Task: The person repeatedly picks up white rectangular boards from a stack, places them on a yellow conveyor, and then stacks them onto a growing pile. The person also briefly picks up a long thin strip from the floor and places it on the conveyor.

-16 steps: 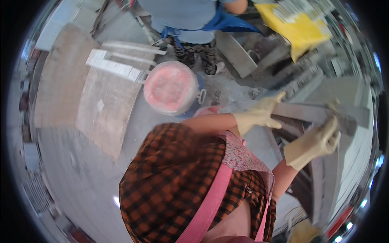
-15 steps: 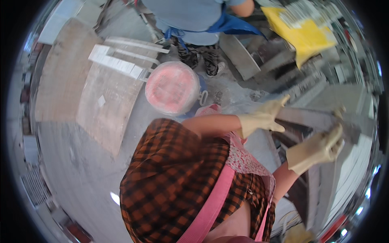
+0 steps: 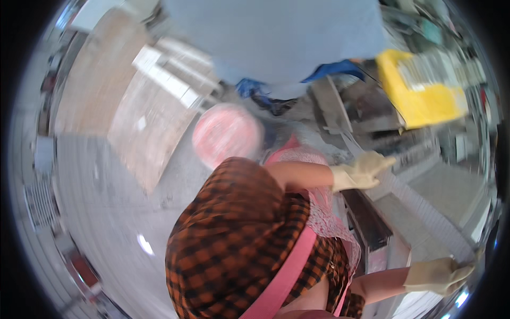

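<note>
A: State of the hands?

B: Gloved left hand (image 3: 364, 171) had its fingers stretched forward, thumb spread apart from them. Gloved right hand (image 3: 440, 276) had its fingers partly bent at the far end. Blur and angle hid the contact, so couldn't tell if either was closed on the long grey slat (image 3: 427, 210)

A: What could have gone wrong from there?

B: Main risk, my judgement: one end dropping or the slat twisting. Cause would be loose or uneven hold, as the hands were well apart and the left one looked flat. Second risk: knocking an end on the dark rectangular beam (image 3: 366, 218) if the left end dipped. Third: bumping the co-worker in blue (image 3: 281, 37) on a wide swing

A: Where was the slat relative to the hands?

B: Between them, on a diagonal. Near end just beside the left fingers and thumb, far end at the right hand, lower and further right in view. Yellow sheet (image 3: 425, 109) was above it in view, apart from both hands. Pink-topped bucket (image 3: 226, 135) was well off to the left
</note>
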Demonstrator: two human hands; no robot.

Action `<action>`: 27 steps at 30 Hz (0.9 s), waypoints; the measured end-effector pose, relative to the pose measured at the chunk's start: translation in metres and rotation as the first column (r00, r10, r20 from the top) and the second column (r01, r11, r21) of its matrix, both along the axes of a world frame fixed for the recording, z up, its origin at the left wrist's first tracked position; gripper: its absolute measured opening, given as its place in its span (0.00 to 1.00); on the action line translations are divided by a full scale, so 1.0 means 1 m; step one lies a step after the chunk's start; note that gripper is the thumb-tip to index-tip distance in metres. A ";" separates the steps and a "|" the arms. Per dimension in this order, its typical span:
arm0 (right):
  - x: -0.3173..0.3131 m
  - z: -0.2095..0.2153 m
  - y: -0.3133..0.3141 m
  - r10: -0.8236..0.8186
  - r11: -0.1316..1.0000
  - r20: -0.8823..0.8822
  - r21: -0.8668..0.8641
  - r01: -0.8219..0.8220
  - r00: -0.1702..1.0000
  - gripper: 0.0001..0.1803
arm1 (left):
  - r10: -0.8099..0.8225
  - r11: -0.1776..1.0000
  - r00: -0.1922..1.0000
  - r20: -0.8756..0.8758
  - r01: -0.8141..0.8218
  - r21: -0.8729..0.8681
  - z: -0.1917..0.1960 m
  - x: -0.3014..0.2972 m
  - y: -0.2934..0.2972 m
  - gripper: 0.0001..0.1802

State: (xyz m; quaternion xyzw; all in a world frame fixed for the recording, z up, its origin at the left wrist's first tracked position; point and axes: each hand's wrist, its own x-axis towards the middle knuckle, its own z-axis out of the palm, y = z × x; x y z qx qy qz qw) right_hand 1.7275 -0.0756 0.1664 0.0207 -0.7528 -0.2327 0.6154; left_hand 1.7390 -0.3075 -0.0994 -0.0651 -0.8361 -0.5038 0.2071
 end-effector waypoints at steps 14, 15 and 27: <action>0.034 -0.016 0.197 -0.082 0.881 0.013 -0.466 0.079 0.997 0.14 | -0.741 0.650 0.643 0.192 0.759 -0.032 -0.006 -0.113 0.042 0.33; 0.029 -0.022 0.210 -0.097 0.851 -0.048 -0.522 0.058 0.994 0.14 | -0.757 0.638 0.635 0.154 0.769 -0.038 -0.002 -0.146 0.057 0.33; 0.135 -0.009 0.244 -0.715 0.657 -0.091 -0.425 0.623 0.693 0.22 | -0.770 0.514 0.539 -0.342 0.841 0.170 0.107 -0.303 0.234 0.35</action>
